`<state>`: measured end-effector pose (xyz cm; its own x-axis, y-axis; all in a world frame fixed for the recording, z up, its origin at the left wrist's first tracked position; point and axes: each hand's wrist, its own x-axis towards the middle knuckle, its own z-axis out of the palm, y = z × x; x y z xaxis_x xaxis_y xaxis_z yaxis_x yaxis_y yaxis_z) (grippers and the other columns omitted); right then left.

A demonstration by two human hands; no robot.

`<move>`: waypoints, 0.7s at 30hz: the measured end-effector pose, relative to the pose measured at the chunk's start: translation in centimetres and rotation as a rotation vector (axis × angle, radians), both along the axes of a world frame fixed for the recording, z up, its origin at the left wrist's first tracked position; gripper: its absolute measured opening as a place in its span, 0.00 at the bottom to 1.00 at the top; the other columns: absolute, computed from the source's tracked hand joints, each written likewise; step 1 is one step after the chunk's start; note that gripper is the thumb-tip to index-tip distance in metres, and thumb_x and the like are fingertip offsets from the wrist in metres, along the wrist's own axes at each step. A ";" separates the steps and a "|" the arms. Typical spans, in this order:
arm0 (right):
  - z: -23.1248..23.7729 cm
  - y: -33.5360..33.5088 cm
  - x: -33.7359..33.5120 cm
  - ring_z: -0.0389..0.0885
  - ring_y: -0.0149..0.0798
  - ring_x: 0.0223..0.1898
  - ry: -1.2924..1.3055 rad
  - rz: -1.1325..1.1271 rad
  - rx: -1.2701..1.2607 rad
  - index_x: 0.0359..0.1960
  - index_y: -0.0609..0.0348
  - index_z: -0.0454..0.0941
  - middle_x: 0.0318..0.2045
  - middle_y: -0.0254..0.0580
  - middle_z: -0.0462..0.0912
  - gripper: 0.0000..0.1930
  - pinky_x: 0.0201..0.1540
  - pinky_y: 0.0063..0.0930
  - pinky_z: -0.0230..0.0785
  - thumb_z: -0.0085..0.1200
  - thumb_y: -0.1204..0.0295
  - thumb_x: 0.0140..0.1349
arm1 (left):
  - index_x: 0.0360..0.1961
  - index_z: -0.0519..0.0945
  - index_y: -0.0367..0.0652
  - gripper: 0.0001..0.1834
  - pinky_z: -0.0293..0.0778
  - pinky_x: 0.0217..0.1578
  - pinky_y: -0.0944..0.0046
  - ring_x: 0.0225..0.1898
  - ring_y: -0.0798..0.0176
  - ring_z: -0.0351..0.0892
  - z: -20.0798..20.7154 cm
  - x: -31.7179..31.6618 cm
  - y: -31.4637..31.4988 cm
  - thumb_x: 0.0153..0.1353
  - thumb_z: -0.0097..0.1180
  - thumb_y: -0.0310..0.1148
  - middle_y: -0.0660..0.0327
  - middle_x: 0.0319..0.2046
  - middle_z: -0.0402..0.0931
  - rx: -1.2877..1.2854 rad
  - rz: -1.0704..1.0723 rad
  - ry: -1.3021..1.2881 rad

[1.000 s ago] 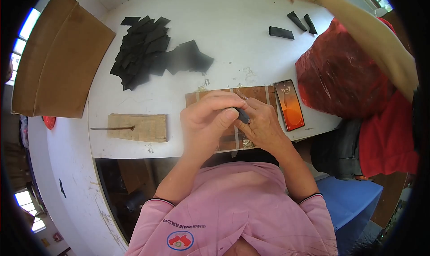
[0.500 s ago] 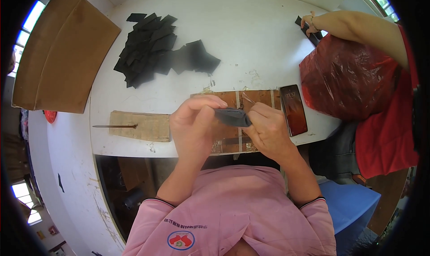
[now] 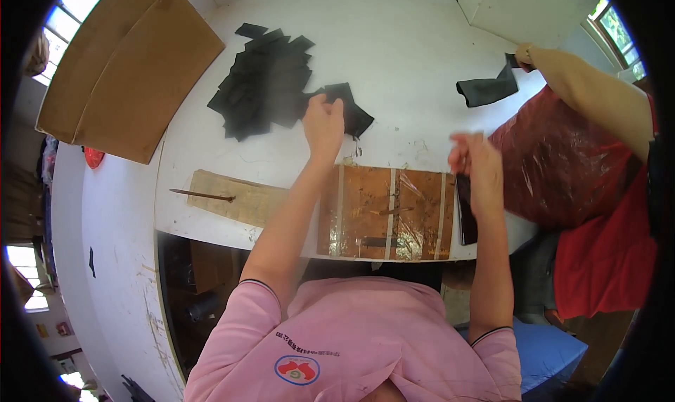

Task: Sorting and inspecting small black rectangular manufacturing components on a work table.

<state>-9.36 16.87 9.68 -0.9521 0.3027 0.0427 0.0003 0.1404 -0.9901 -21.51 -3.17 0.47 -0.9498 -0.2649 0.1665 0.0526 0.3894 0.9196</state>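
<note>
My left hand (image 3: 325, 126) reaches to the near right edge of a pile of flat black fabric pieces (image 3: 264, 86). Its fingers and thumb are pinched on a black fabric piece (image 3: 357, 114) at that edge; the fingertips partly hide the contact. My right hand (image 3: 479, 169) is raised over the dark phone (image 3: 465, 209), blurred, its fingers loosely apart with nothing visible in them. Beyond it, a black folded strip (image 3: 489, 91) lies on the table, reaching up to the hand of another person (image 3: 524, 55).
A brown taped board (image 3: 365, 205) lies at the table's near edge. Left of it, a metal spike (image 3: 204, 194) sits on a pale board (image 3: 246, 199). A cardboard box (image 3: 126, 72) stands far left. A full red plastic bag (image 3: 562, 163) bulges at the right, before the co-worker.
The dark piece that both my hands held over the board has left them. My left hand has moved forward to the pile, my right hand to the right. A longer black strip shows by the co-worker's hand.
</note>
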 end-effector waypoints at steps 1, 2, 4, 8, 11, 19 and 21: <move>-1.4 0.0 1.2 0.66 0.24 0.16 -0.073 0.044 -0.075 0.30 0.65 0.71 0.15 0.34 0.70 0.21 0.20 0.16 0.57 0.35 0.57 0.62 | 0.32 0.74 0.32 0.12 0.69 0.33 0.62 0.30 0.56 0.75 -0.7 -1.5 0.1 0.52 0.51 0.33 0.52 0.29 0.74 0.004 0.020 0.009; -2.6 0.1 3.0 0.66 0.25 0.16 -0.150 0.086 -0.145 0.29 0.65 0.71 0.15 0.35 0.70 0.21 0.21 0.17 0.58 0.35 0.57 0.62 | 0.30 0.74 0.34 0.13 0.70 0.33 0.60 0.31 0.53 0.75 -1.2 -2.7 0.5 0.51 0.52 0.34 0.51 0.30 0.74 -0.248 0.114 -0.094; -5.1 0.1 5.9 0.67 0.25 0.16 -0.195 0.092 -0.088 0.29 0.64 0.72 0.16 0.35 0.70 0.20 0.21 0.17 0.58 0.36 0.58 0.62 | 0.28 0.74 0.35 0.13 0.70 0.34 0.58 0.33 0.50 0.75 -2.4 -4.2 1.0 0.49 0.54 0.36 0.50 0.32 0.73 -0.490 0.212 -0.193; -6.1 -0.7 9.3 0.67 0.24 0.17 -0.295 0.119 -0.148 0.28 0.65 0.72 0.15 0.34 0.70 0.19 0.21 0.17 0.59 0.38 0.59 0.61 | 0.23 0.76 0.39 0.07 0.70 0.30 0.59 0.28 0.54 0.76 -3.7 -4.8 0.4 0.43 0.58 0.31 0.53 0.24 0.75 -0.518 0.126 -0.098; -4.8 -2.0 9.9 0.66 0.24 0.18 -0.327 0.188 -0.114 0.27 0.65 0.72 0.15 0.33 0.69 0.17 0.22 0.16 0.59 0.39 0.62 0.61 | 0.28 0.75 0.35 0.08 0.69 0.30 0.62 0.26 0.57 0.75 -3.1 -2.9 -1.8 0.45 0.54 0.27 0.53 0.23 0.76 -0.064 -0.057 0.185; -1.0 -6.5 9.4 0.75 0.36 0.25 -0.114 0.422 0.145 0.30 0.67 0.72 0.22 0.42 0.74 0.08 0.28 0.23 0.66 0.51 0.73 0.50 | 0.30 0.75 0.38 0.04 0.59 0.17 0.80 0.18 0.80 0.64 7.5 10.9 -6.1 0.52 0.52 0.23 0.70 0.20 0.71 0.373 -0.528 -0.250; -1.5 -8.3 9.0 0.74 0.35 0.24 -0.098 0.362 0.087 0.30 0.66 0.72 0.23 0.42 0.74 0.09 0.27 0.23 0.65 0.53 0.74 0.49 | 0.30 0.75 0.38 0.04 0.61 0.19 0.81 0.21 0.81 0.66 7.3 13.0 -5.6 0.53 0.52 0.23 0.69 0.21 0.73 0.369 -0.688 -0.331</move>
<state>-0.31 8.59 8.18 -0.9976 -0.0543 -0.0429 0.0292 0.2319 -0.9723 -8.54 -8.76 7.74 -0.9037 0.4073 -0.1322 -0.1265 0.0410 0.9911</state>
